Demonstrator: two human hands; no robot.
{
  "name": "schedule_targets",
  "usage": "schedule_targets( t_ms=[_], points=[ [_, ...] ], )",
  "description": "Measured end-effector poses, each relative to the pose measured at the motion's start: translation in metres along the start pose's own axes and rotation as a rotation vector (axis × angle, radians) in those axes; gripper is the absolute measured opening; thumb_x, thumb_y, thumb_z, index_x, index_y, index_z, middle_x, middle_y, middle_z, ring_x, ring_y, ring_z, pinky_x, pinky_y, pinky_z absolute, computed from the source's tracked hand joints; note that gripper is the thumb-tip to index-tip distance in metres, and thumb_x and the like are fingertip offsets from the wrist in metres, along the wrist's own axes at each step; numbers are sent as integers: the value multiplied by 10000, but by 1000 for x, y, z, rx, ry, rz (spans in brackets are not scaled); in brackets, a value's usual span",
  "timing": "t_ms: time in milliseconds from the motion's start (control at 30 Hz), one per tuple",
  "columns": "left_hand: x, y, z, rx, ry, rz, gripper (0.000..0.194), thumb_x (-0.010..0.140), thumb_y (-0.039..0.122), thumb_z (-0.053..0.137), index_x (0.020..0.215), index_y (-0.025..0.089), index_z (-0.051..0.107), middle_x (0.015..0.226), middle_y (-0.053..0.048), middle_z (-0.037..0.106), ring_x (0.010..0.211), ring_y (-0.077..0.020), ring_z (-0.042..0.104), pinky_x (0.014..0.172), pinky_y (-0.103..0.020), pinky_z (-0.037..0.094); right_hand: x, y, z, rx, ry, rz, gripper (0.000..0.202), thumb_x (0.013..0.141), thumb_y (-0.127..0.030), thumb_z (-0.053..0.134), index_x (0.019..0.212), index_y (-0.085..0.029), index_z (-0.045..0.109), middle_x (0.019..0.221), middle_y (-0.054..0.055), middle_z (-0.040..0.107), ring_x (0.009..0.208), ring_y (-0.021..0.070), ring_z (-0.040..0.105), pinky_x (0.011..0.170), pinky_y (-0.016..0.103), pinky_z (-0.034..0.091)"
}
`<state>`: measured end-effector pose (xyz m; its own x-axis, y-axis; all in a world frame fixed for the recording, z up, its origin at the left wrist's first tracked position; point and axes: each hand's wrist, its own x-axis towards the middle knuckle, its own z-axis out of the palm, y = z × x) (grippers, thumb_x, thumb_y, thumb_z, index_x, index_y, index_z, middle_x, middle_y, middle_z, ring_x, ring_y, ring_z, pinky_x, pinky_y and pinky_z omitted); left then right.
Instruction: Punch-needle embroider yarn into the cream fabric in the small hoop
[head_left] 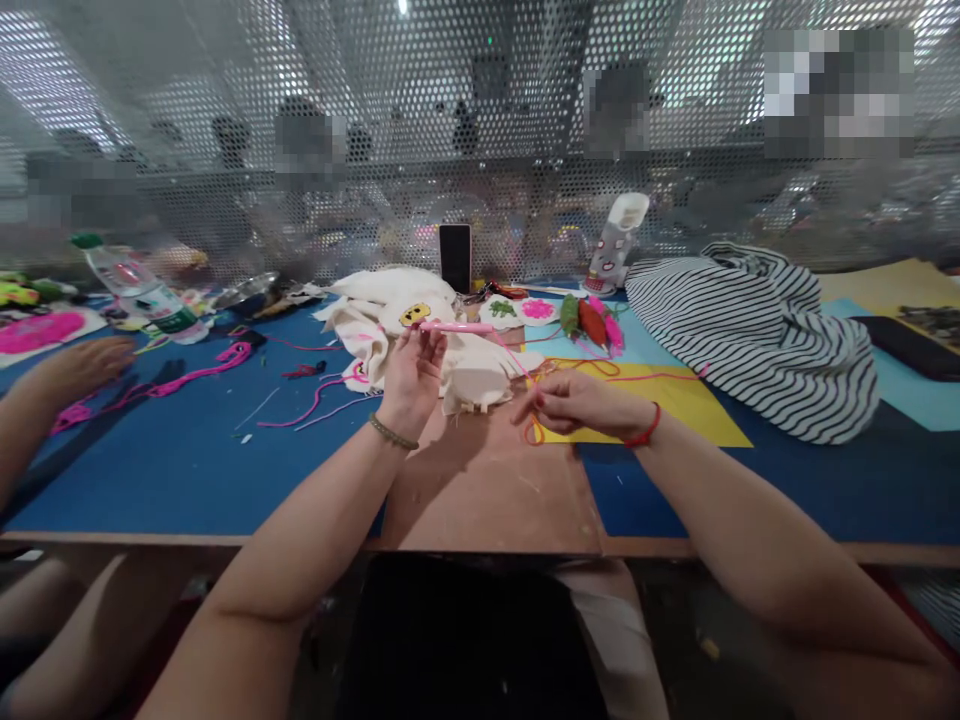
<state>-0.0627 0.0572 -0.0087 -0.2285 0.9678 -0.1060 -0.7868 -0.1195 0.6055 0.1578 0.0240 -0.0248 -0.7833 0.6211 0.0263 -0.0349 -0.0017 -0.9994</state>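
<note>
My left hand [416, 375] holds a pink pen-shaped tool [459, 327] level above the table, probably a punch needle. From its right end a strand of pink yarn [514, 352] slants down to my right hand [566, 402], whose fingers are pinched on it. Just behind and below the hands lies crumpled white cloth [480, 372], with a yellow stitched patch [415, 314] on part of it. Orange yarn [534, 432] loops beside my right fingers.
Yellow paper [675, 405] and a striped cloth hat [757, 340] lie to the right. Skeins of yarn [592, 322], a phone [455, 257] and a clear bottle [615, 245] stand or lie behind. On the left are a water bottle [146, 295], pink yarn [187, 380] and another person's hand [90, 365].
</note>
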Motion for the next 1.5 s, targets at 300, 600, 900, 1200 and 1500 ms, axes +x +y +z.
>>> schedule_targets(
  t_ms=[300,600,900,1200,1500],
  points=[
    [-14,-14,-1,-13,-52,-65,223,918,20,487,771,163,575,663,34,656,553,-46,616,643,-170,512,9,4,-11,91,829,-431,375,890,-549,541,1233,-402,583,1241,17,642,597,93,525,472,239,392],
    [-9,-7,-2,-9,-8,-17,213,912,25,497,764,166,555,684,38,656,593,-49,629,733,-196,525,6,14,-21,-462,479,-91,519,854,-623,545,827,-135,718,508,-53,380,469,69,288,459,237,211],
    [-42,-32,0,44,-132,-263,186,934,60,493,811,142,606,737,-6,689,624,-70,661,704,-199,548,23,33,0,-536,528,-50,249,790,-410,646,901,-189,632,549,-61,430,544,108,380,527,254,356],
    [-16,1,5,-81,18,-75,267,945,29,448,765,158,597,661,33,658,584,-46,637,705,-167,543,12,17,-25,-26,589,-191,415,791,-506,701,1075,-221,596,496,-109,333,422,80,279,422,233,267],
    [1,13,5,-99,77,20,333,972,59,421,696,162,577,607,34,657,606,-32,649,790,-141,559,-50,-19,-97,-98,696,-227,494,712,-605,753,591,-206,488,508,-47,418,444,75,333,425,241,240]
  ],
)
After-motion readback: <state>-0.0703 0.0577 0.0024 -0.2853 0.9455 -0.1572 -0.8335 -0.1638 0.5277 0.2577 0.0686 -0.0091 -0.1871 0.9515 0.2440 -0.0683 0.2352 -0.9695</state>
